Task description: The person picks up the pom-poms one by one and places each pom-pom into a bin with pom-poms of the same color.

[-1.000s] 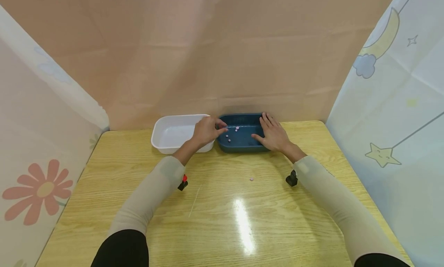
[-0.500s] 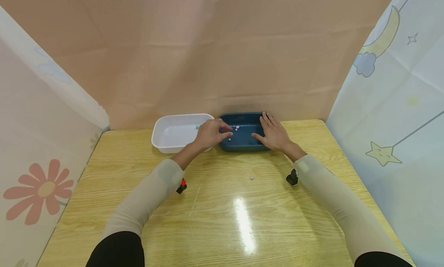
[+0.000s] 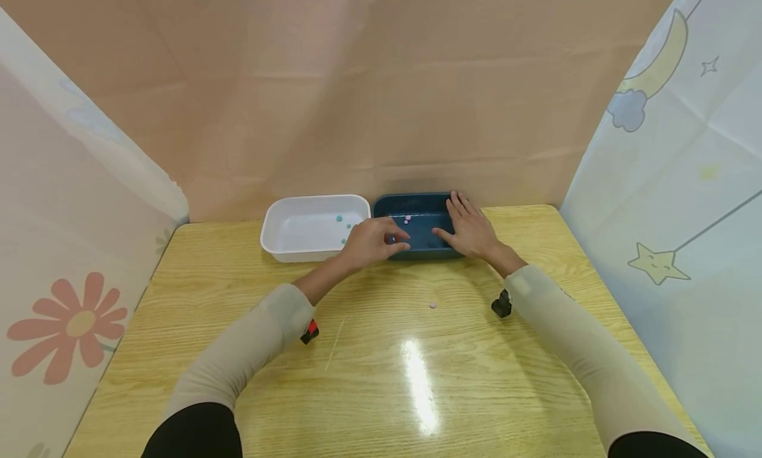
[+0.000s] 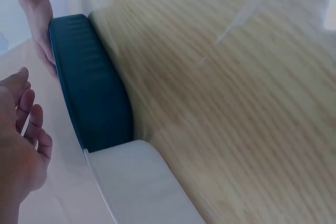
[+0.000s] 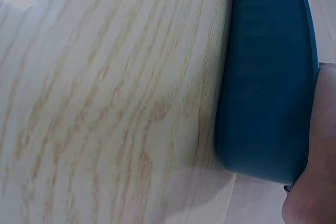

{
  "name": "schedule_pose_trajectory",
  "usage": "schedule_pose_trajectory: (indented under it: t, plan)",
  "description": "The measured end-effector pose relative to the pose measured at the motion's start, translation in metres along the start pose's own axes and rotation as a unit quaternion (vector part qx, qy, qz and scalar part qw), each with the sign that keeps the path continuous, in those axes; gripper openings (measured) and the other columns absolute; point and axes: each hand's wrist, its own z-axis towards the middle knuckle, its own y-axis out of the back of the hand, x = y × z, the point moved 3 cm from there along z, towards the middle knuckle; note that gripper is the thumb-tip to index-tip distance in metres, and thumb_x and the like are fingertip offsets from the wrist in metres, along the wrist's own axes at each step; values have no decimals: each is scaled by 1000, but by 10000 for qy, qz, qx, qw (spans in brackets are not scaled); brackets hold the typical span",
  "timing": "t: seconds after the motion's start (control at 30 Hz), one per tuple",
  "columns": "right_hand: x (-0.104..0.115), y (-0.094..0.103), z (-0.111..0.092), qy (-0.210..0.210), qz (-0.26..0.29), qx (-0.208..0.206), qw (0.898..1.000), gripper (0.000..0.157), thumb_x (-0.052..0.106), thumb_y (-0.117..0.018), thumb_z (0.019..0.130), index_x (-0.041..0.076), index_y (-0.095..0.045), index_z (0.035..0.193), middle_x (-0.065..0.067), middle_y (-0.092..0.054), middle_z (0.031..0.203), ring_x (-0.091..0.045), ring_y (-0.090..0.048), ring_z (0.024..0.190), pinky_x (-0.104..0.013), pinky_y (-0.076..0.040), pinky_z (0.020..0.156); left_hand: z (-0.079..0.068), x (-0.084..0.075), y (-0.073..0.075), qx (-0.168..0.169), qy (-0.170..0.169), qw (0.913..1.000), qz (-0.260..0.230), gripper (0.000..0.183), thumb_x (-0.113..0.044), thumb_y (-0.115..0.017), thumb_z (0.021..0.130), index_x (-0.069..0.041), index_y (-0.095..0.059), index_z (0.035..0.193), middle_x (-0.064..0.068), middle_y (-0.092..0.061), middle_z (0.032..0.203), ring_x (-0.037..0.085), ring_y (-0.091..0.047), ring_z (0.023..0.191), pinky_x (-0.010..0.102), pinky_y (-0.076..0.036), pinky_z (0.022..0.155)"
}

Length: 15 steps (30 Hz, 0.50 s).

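My left hand (image 3: 370, 241) hovers over the left front corner of a dark blue tray (image 3: 423, 253). Its thumb and index finger are apart, and the left wrist view shows loosely bent fingers with nothing visible between them. Small pale pink beads (image 3: 407, 218) lie inside the blue tray, one partly seen between the left fingers. My right hand (image 3: 470, 231) rests on the tray's right rim, fingers extended and thumb spread over the inside. Left of it stands a white tray (image 3: 286, 254) with several small teal beads (image 3: 339, 218); the left hand covers its right front corner.
A single pale pink bead (image 3: 432, 306) lies on the wooden table (image 3: 369, 378) in front of the blue tray. Behind both trays hangs a brown backdrop (image 3: 357, 114). Printed cloths (image 3: 655, 180) border the sides.
My left hand has shifted right and toward me, from the gap between trays to the blue tray's front. Teal beads in the white tray have come into view. The right hand has stayed put.
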Motion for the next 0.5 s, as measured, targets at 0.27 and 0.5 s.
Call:
schedule_pose_trajectory:
  t: [0.27, 0.5]
  plan:
    - [1, -2, -1, -4, 38, 9, 10000, 92, 56, -51, 108, -8, -18, 165, -27, -7, 175, -44, -6, 163, -58, -10, 130, -9, -9, -10, 269, -261, 9989, -294, 18, -24, -84, 94, -10, -85, 106, -1, -73, 93, 8, -59, 69, 22, -48, 62]
    - [0, -1, 1, 4, -9, -6, 10000, 93, 59, -47, 108, -8, -18, 165, -26, -7, 175, -43, -7, 163, -58, -11, 130, -13, -15, -20, 523, -473, 9968, -384, 19, -20, -85, 93, -9, -85, 108, -2, -72, 92, 8, -58, 70, 21, -47, 62]
